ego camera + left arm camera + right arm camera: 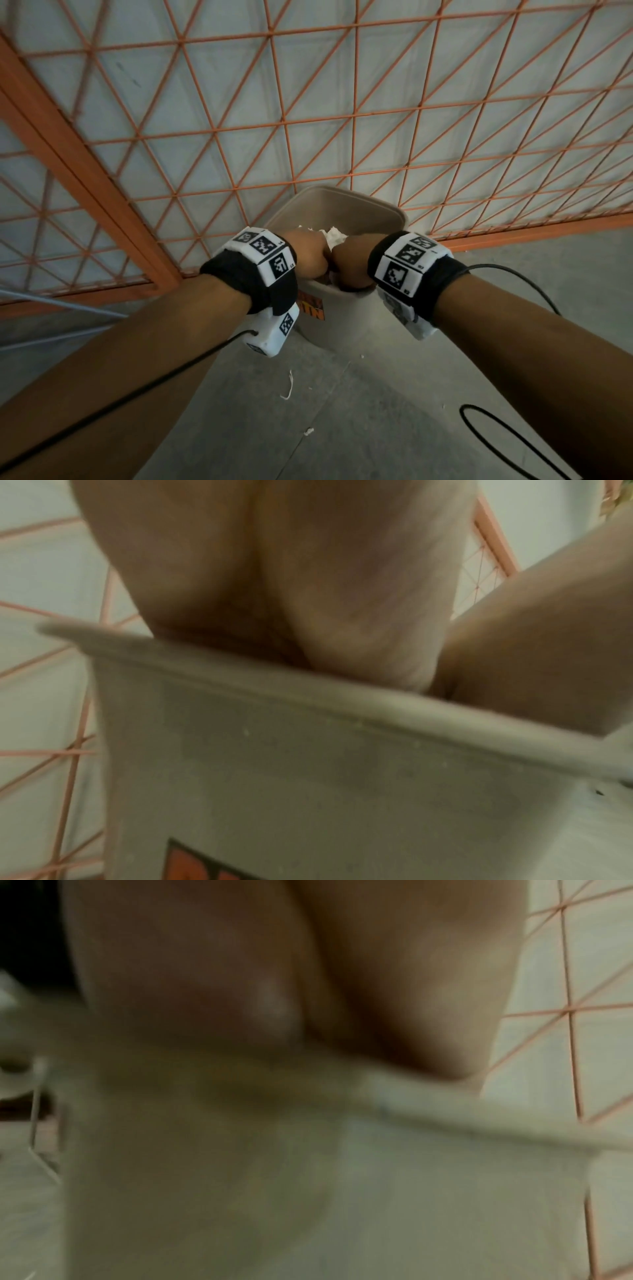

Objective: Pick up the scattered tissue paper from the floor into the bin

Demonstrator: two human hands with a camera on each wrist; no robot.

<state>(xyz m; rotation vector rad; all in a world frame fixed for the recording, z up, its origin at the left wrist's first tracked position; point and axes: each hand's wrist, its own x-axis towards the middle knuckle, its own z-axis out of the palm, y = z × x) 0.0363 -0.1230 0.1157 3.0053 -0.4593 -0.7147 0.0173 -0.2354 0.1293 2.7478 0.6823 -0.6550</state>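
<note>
A beige bin point(342, 189) stands on the concrete floor against an orange mesh panel. Both hands are side by side over its near rim, fingers curled down into the opening and mostly hidden. Crumpled white tissue paper point(335, 236) bulges up between my left hand point(310, 255) and my right hand point(351, 265), which grip it together. In the blurred left wrist view the palm point(274, 574) dips behind the bin's rim point(308, 696). The right wrist view shows the right palm point(308, 974) above the bin wall point(342, 1177). A thin tissue strip point(287, 383) and a small scrap point(309, 431) lie on the floor nearer me.
The orange mesh panel point(308, 102) with a thick orange post point(85, 178) rises right behind the bin. A black cable point(513, 442) loops on the floor at the right. An orange label point(311, 308) is on the bin's front.
</note>
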